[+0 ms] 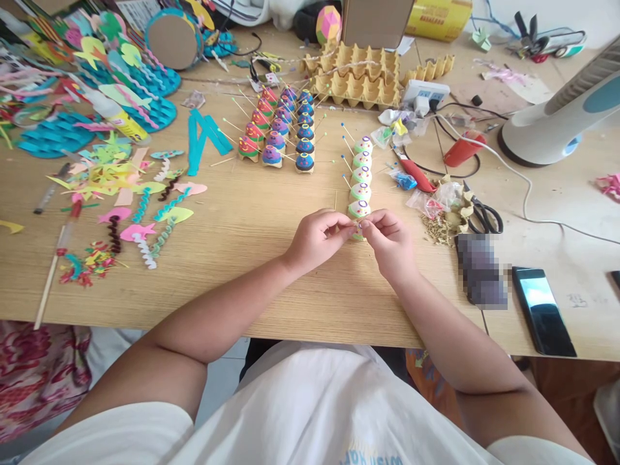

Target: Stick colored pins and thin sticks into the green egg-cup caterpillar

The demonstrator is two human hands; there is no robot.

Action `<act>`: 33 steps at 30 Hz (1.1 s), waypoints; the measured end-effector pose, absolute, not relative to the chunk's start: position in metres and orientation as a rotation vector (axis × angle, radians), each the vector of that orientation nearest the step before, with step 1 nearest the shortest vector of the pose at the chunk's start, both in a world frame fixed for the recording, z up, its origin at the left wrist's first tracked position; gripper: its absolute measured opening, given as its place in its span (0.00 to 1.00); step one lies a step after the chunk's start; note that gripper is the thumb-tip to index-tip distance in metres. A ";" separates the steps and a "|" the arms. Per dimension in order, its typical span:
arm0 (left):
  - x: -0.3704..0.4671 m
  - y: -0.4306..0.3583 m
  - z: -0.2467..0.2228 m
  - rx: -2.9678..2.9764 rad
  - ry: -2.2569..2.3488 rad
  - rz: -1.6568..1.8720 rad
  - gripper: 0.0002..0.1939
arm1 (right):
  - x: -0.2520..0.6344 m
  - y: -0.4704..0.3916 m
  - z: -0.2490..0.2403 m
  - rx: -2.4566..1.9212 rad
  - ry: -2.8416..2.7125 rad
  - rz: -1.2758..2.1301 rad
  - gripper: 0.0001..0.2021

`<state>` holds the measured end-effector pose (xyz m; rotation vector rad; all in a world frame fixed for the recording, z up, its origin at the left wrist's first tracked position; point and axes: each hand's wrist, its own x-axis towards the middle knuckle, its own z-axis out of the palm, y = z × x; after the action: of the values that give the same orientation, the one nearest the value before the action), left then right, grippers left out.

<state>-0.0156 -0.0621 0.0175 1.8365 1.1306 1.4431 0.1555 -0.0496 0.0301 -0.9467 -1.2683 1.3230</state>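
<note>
A row of pale green and white painted carton cups point(361, 174) runs away from me, with purple rings on top and blue-tipped sticks in several of them. At its near end, my left hand point(325, 237) and my right hand point(389, 242) meet with fingertips pinched together over the nearest cup. What the fingertips hold is too small and hidden to make out. Further left stand rows of red cups point(254, 126), purple cups point(277, 135) and dark blue cups point(305, 139), also with thin sticks.
Left are paper fish, curled strips point(113, 234), blue strips point(196, 142) and a glue bottle point(116, 116). Behind sit egg cartons point(358, 71) and a power strip point(426, 93). Right are a red-handled tool point(417, 175), black scissors point(487, 216), a phone point(543, 310) and a fan base point(537, 139).
</note>
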 end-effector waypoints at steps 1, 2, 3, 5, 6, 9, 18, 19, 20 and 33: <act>-0.015 -0.061 0.017 1.771 1.119 1.433 0.11 | 0.156 -0.050 0.030 -0.947 -1.280 1.306 0.21; -0.015 -0.061 0.016 1.699 1.101 1.416 0.12 | 0.156 -0.050 0.030 -0.947 -1.290 1.289 0.21; -0.014 -0.061 0.015 1.626 1.080 1.394 0.13 | 0.156 -0.050 0.029 -0.947 -1.298 1.274 0.21; -0.013 -0.060 0.015 1.498 1.039 1.346 0.16 | 0.155 -0.050 0.029 -0.945 -1.302 1.249 0.21; -0.013 -0.060 0.016 1.451 1.024 1.326 0.17 | 0.155 -0.051 0.029 -0.943 -1.301 1.239 0.21; -0.013 -0.059 0.018 1.365 0.987 1.296 0.19 | 0.154 -0.051 0.029 -0.928 -1.306 1.214 0.20; -0.015 -0.060 0.020 1.303 0.977 1.251 0.20 | 0.156 -0.052 0.031 -0.943 -1.379 1.220 0.19; -0.015 -0.061 0.020 1.302 0.982 1.248 0.20 | 0.156 -0.052 0.031 -0.948 -1.390 1.229 0.20; -0.015 -0.061 0.021 1.302 0.988 1.245 0.20 | 0.156 -0.052 0.031 -0.947 -1.398 1.236 0.20; -0.014 -0.061 0.019 1.340 0.972 1.225 0.22 | 0.157 -0.053 0.033 -0.917 -1.403 1.209 0.20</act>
<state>-0.0143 -0.0612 0.0194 1.3400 0.9724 1.2255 0.1571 -0.0525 0.0334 -0.9169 -1.4032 1.2089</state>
